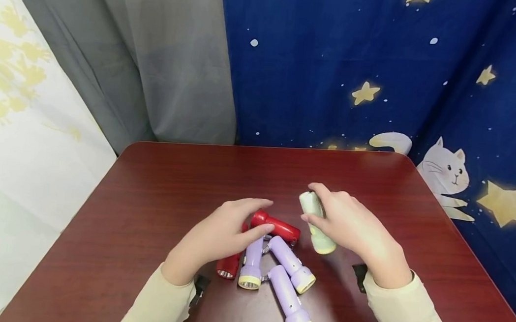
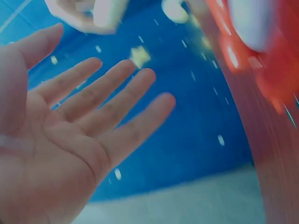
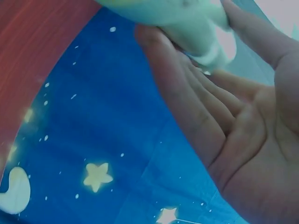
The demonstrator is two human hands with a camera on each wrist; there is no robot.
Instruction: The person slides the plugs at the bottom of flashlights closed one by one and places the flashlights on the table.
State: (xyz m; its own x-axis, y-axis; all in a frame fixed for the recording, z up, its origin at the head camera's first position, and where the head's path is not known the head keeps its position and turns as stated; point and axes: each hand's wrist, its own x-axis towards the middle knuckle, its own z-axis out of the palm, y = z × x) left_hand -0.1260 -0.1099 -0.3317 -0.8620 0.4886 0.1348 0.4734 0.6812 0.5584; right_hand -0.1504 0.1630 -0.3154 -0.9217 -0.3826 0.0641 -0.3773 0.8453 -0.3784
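Observation:
My right hand [image 1: 347, 220] grips a pale green flashlight [image 1: 323, 240] between thumb and fingers, to the right of the pile. In the right wrist view the fingers [image 3: 187, 98] curl behind the green flashlight [image 3: 201, 37]. My left hand [image 1: 218, 235] hovers over the pile's left side, its fingers spread and holding nothing; the left wrist view shows its bare palm [image 2: 60, 144]. Beneath and beside it lie a red flashlight [image 1: 280, 227], a second red flashlight [image 1: 228, 266] partly hidden by the hand, and three lilac flashlights [image 1: 253, 261] with yellow rims.
A dark red wooden table [image 1: 173, 175] bears everything. Behind it hang a grey curtain [image 1: 184, 68] and a blue curtain [image 1: 298, 75] with stars and a cat. A white patterned cloth [image 1: 29, 132] is on the left.

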